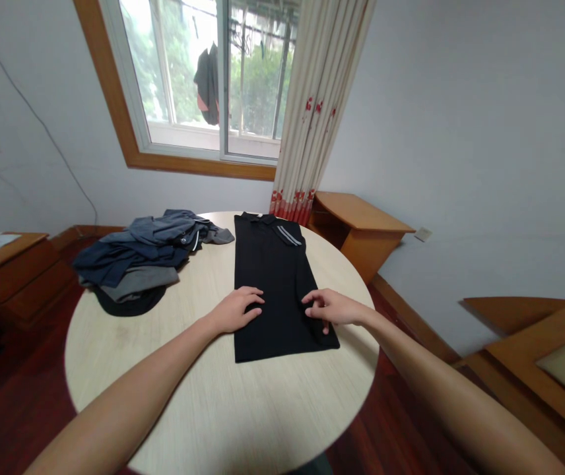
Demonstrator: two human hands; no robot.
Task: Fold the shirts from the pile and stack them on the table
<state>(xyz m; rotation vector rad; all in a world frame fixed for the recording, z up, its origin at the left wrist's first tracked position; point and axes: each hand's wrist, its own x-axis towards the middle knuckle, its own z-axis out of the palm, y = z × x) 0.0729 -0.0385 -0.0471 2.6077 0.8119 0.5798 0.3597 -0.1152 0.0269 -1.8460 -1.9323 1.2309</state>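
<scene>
A black polo shirt [267,284] lies on the round pale table [198,396], its collar at the far end. Its left side is folded in to a straight edge, and a sleeve with two light stripes lies across the upper right. My left hand [235,309] rests on the shirt's left edge, fingers spread and holding nothing. Over the right side of the shirt is my right hand [329,308], its fingers bent with thumb and forefinger a little apart. Whether those fingertips touch the cloth is hard to tell.
A heap of grey, navy and black clothes [138,251] sits on the table's far left. Behind the table stand a wooden cabinet [362,218] and a curtain [312,112] beside the window. Another wooden cabinet [20,277] is at the left, and wooden furniture [534,343] at the right.
</scene>
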